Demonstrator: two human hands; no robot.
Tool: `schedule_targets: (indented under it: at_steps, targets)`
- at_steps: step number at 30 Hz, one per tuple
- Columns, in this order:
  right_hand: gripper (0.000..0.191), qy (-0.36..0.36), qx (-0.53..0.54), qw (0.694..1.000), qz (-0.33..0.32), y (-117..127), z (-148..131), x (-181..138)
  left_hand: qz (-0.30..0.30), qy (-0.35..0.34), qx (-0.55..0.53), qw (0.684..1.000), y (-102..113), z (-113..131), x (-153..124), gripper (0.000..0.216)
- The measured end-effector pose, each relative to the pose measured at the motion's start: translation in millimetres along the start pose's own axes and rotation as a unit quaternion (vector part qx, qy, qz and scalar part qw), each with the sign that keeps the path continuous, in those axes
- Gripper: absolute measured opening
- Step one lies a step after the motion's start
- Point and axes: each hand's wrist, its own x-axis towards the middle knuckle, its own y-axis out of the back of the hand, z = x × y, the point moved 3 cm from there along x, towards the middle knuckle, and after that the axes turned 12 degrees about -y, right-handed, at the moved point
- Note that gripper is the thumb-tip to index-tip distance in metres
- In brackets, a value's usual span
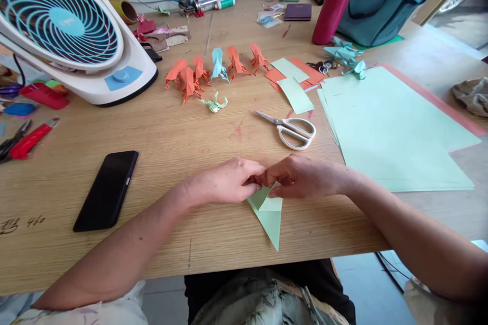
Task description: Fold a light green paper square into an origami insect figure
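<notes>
matt green paper [270,216], wood-grain table [171,137]

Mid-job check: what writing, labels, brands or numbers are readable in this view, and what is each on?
"460" (last figure uncertain): handwritten on the table, near the phone; the scrawl before it is unreadable.
Fan hub: print too small.
Tubes at the back: labels blurred.
Folded green paper pinched by left hand and right hand: blank.
</notes>
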Motion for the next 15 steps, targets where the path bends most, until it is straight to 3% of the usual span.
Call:
schedule_targets:
  at_steps: [4, 7, 11, 15]
  targets:
    - [0.012, -0.036, 0.060, 0.993, -0.100, 4, 2, 4, -0.047, -0.008, -0.008, 0.999, 5, 3, -3, 0.011]
    - [0.011, -0.043, 0.064, 0.987, -0.139, 8, 0, 6, -0.066, -0.004, -0.034, 0.997, 7, 4, -6, 0.010]
    - [0.011, -0.002, 0.004, 0.990, -0.140, 11, -3, 7, -0.078, 0.007, -0.033, 0.996, 5, 5, -8, 0.029]
    - [0.016, -0.002, -0.040, 0.991, -0.126, 9, -4, 5, -0.058, 0.024, 0.027, 0.998, -2, 8, -6, 0.028]
